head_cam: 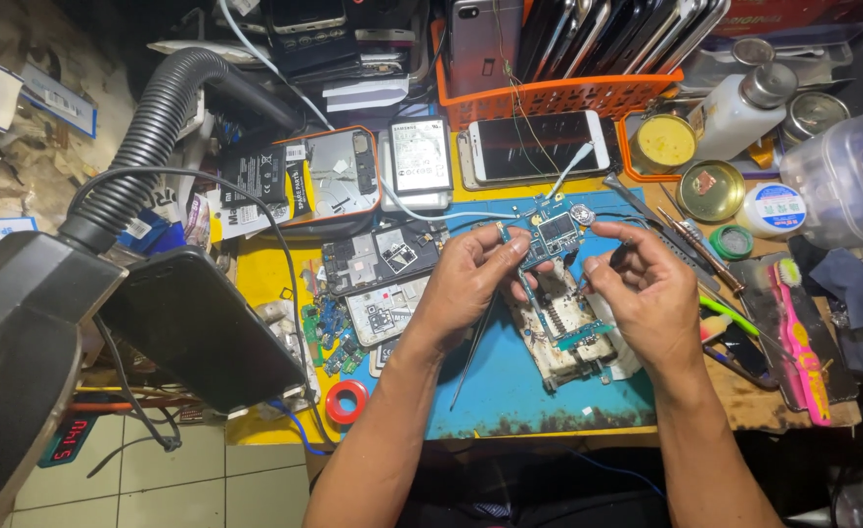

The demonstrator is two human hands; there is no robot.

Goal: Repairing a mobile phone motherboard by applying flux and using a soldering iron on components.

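Note:
My left hand [469, 282] pinches a small blue-green phone circuit board [552, 233] by its left edge and holds it above the blue work mat [510, 391]. My right hand [647, 293] is at the board's right side, fingers curled around a thin dark tool whose tip I cannot make out. A white cable [568, 166] runs to the top of the board. Under my hands a worn board holder [573, 337] rests on the mat, and tweezers [473, 352] lie left of it.
An orange basket [559, 96] of phones stands at the back. A white phone [539, 145], batteries, opened phone shells [378, 259], tins [710, 191], a red tape roll [345, 401], pink toothbrush [803, 342] and a black hose with lamp head [158, 127] crowd the bench.

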